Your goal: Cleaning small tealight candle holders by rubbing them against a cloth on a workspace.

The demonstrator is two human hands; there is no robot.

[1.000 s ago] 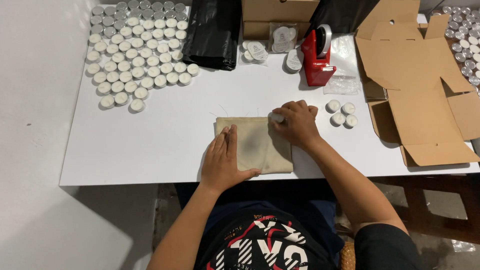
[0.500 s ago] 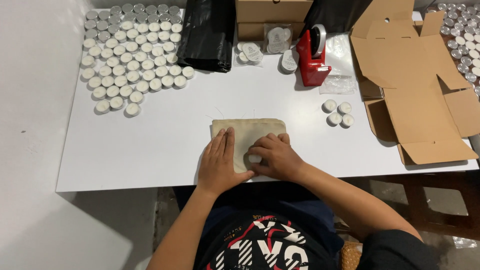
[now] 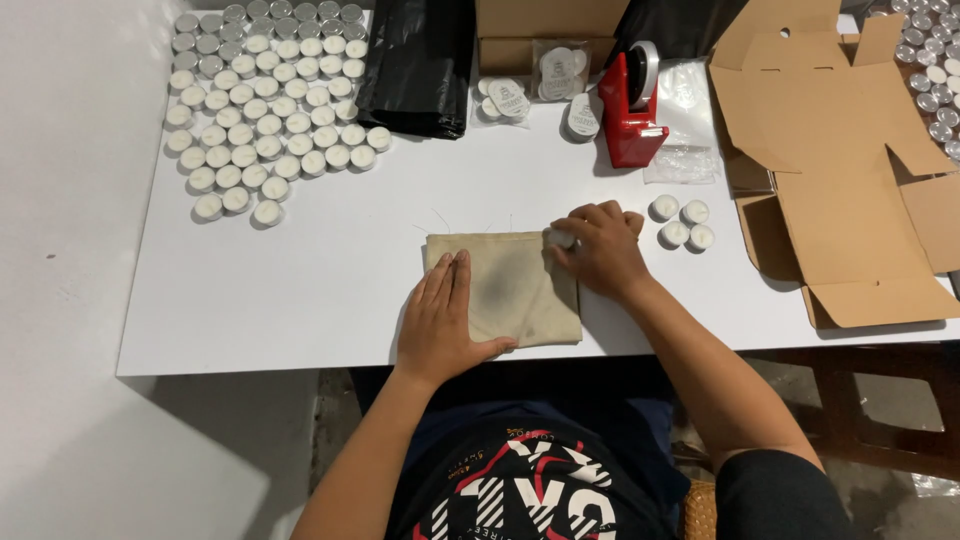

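Note:
A folded beige cloth (image 3: 515, 290) with a dark smudge lies on the white table (image 3: 300, 280) near its front edge. My left hand (image 3: 440, 320) lies flat on the cloth's left part, fingers together. My right hand (image 3: 598, 245) is at the cloth's upper right corner, fingers closed on a small tealight candle (image 3: 560, 239) pressed against the cloth. Several more tealights (image 3: 682, 222) sit just right of that hand.
A large group of tealights (image 3: 265, 100) covers the table's back left. A black plastic bag (image 3: 415, 65), small clear packs of candles (image 3: 510, 98), a red tape dispenser (image 3: 632, 105) and an opened cardboard box (image 3: 835, 170) stand along the back and right.
My right hand slid down the cloth toward me, then back up to its upper right corner with the tealight. My left hand stayed flat on the cloth.

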